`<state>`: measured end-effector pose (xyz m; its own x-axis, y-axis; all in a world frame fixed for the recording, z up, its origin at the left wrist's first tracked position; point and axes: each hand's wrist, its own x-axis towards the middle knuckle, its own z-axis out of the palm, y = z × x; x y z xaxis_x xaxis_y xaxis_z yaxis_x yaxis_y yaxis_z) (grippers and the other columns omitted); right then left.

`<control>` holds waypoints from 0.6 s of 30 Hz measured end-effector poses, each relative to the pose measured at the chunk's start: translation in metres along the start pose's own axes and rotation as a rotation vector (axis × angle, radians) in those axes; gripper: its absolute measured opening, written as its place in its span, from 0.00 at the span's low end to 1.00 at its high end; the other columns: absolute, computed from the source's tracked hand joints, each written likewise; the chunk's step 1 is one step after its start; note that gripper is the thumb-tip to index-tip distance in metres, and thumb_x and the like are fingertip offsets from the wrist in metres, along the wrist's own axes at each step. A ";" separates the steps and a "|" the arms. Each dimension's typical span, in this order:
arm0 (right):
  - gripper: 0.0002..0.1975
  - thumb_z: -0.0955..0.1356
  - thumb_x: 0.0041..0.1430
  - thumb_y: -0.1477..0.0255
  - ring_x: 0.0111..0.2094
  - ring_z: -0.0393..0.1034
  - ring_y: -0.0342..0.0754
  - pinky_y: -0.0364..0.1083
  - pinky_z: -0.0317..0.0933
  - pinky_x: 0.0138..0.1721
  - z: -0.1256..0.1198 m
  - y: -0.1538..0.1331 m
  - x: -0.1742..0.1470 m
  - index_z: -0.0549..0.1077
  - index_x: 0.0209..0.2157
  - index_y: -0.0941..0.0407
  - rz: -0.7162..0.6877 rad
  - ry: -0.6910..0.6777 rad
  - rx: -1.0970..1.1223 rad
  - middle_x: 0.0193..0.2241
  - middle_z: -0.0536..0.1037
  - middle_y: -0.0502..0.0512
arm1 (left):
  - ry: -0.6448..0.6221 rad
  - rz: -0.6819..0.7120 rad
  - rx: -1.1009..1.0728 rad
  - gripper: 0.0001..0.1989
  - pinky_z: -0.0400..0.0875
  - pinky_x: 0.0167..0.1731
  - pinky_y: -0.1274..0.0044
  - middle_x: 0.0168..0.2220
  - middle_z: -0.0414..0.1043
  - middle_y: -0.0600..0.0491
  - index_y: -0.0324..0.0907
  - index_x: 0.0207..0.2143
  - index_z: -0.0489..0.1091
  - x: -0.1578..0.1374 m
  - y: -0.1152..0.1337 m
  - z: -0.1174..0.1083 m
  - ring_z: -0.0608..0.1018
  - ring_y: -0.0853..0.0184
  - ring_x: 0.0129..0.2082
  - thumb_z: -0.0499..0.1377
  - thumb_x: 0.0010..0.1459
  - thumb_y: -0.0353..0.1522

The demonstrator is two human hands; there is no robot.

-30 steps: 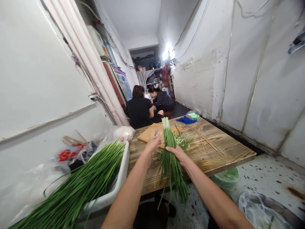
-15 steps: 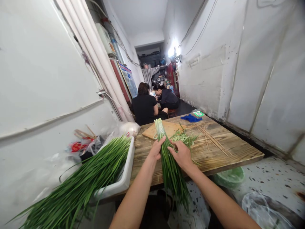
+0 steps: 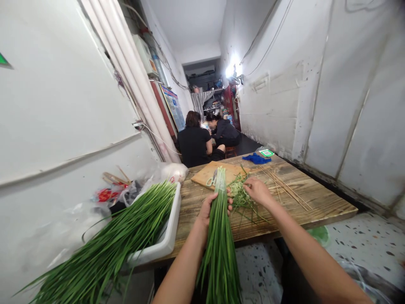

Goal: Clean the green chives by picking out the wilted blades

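A bunch of garlic chives stands tilted with its pale cut ends up, a clear wrap around it just below them. My left hand is closed around the bunch below that wrap, fingertips showing on the right side. My right hand is apart from the bunch, fingers pinched together over a heap of chive trimmings; whether a scrap is in the pinch cannot be made out. Behind the bunch, scissors lie at the edge of a wooden cutting board.
More chives overhang a white tray on the left. Thin sticks, a blue cloth and a green-framed code card lie on the wooden table. Plastic bags sit beyond the tray. Two people sit ahead.
My right hand has left the bunch and moved right, over the trimmings. The left hand still grips the bunch, which now hangs straighter and slightly lower.
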<state>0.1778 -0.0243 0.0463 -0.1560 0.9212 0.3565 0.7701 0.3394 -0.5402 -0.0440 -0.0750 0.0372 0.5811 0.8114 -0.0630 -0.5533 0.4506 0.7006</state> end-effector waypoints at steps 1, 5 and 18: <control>0.15 0.63 0.60 0.65 0.40 0.71 0.52 0.48 0.61 0.41 0.001 -0.007 -0.003 0.77 0.33 0.58 -0.028 -0.007 0.215 0.37 0.78 0.60 | -0.036 -0.018 -0.007 0.22 0.68 0.29 0.76 0.35 0.72 0.47 0.39 0.48 0.67 -0.001 -0.004 0.000 0.75 0.66 0.28 0.56 0.53 0.40; 0.16 0.68 0.54 0.58 0.31 0.70 0.47 0.44 0.63 0.29 0.010 -0.038 -0.014 0.76 0.36 0.56 0.058 -0.088 0.966 0.33 0.77 0.54 | -0.180 -0.080 -0.040 0.24 0.63 0.24 0.78 0.32 0.69 0.49 0.37 0.46 0.67 -0.001 -0.019 0.003 0.71 0.70 0.24 0.55 0.52 0.44; 0.19 0.76 0.41 0.62 0.16 0.53 0.34 0.37 0.53 0.18 0.004 -0.059 -0.044 0.73 0.33 0.58 0.088 -0.379 1.564 0.23 0.71 0.46 | -0.243 -0.018 0.041 0.38 0.56 0.14 0.78 0.23 0.64 0.53 0.39 0.46 0.65 0.009 -0.061 -0.016 0.62 0.74 0.11 0.44 0.49 0.60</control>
<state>0.1373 -0.0841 0.0596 -0.4666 0.8586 0.2125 -0.5331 -0.0813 -0.8422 -0.0148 -0.0887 -0.0175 0.7199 0.6878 0.0931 -0.5195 0.4450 0.7294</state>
